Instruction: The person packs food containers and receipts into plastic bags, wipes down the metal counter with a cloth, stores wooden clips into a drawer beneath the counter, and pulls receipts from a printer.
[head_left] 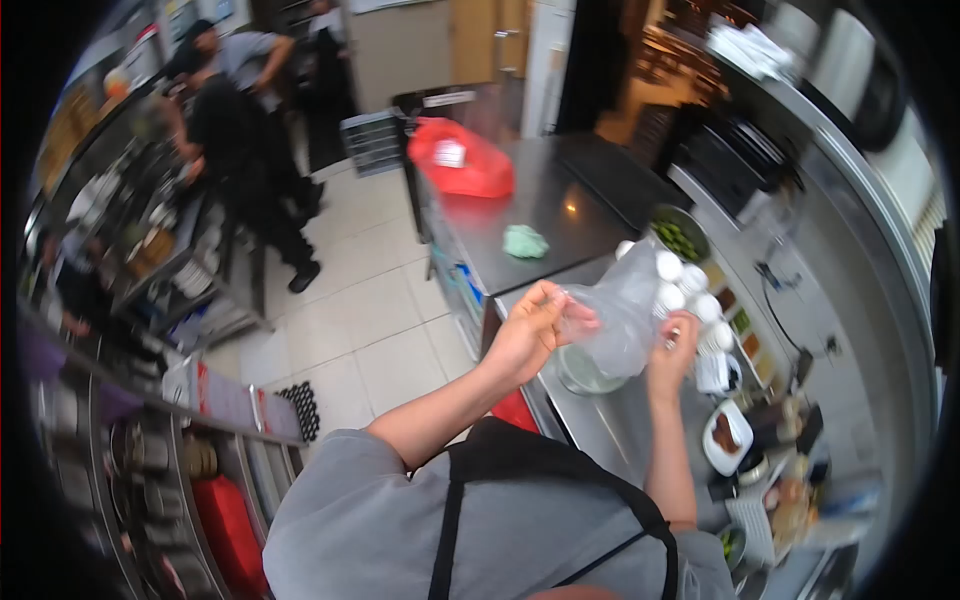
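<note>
A clear plastic bag is stretched between my two hands above the steel counter. My left hand pinches one side of it, with some fingers seen through the film. At the other side my right hand has its fingers closed on the edge. Below the bag stands a round clear container, partly covered by it. Several white-capped bottles stand just beyond my right hand. A bowl of green pieces sits behind the bag.
On the far counter lie a red bag and a crumpled green cloth. To the right are a white dish with brown food and a row of ingredient trays. People in dark clothes stand at the left worktable.
</note>
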